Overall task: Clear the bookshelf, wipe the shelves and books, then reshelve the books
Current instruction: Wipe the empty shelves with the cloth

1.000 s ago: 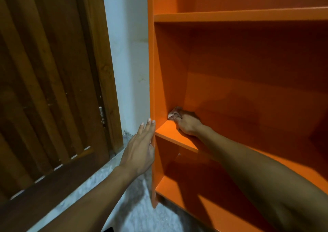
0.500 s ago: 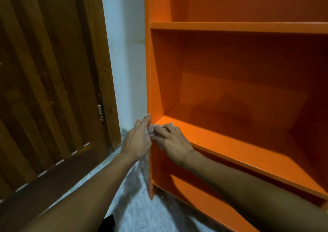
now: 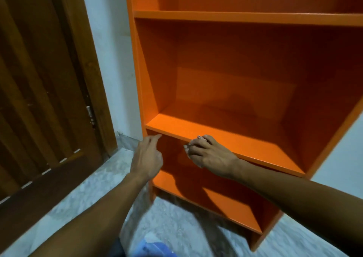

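An orange bookshelf stands against the white wall with no books on its shelves. My right hand grips a small pale cloth and presses it against the front edge of the middle shelf. Only a bit of the cloth shows between the fingers. My left hand hovers in front of the bookshelf's left side panel, its fingers loosely bent and holding nothing.
A dark wooden door stands at the left, its hinge near the white wall. The floor is pale speckled stone. A blue object shows at the bottom edge, blurred.
My right hand has come out of the shelf's back left corner with the cloth and slid right along the shelf's front edge. My left hand has come off the side panel.
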